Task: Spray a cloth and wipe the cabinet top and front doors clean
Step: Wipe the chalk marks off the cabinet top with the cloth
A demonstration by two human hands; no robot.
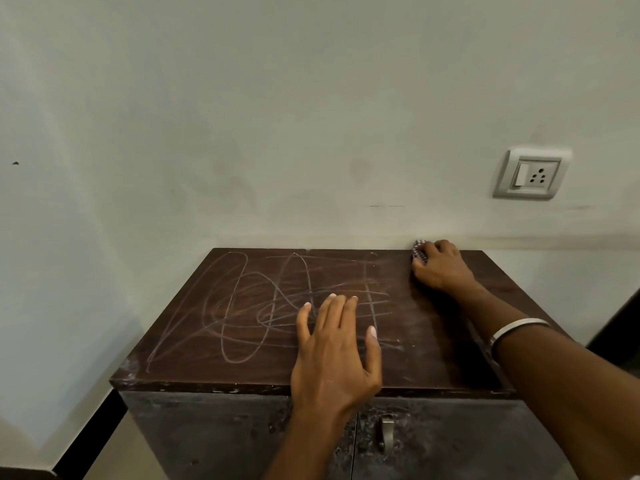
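left hand (334, 355) flat, empty, front edge | right hand (441, 268) grips cloth (419, 251), back edge

Free room and obstacles, as I see them from the head camera. The dark brown wooden cabinet top (242, 334) lies bare across its left and middle, marked only by flat pale chalk scribbles (263, 306) that block nothing. My left hand (337, 355) rests flat near the front edge at centre, and my right hand (441, 268), closed on a small checked cloth (419, 251), fills the far right corner. The pale plastered wall (277, 116) closes off the rear edge. A white switch-and-socket plate (531, 173) projects from it above the right hand. A grey metal door handle (387, 432) stands proud of the cabinet front.
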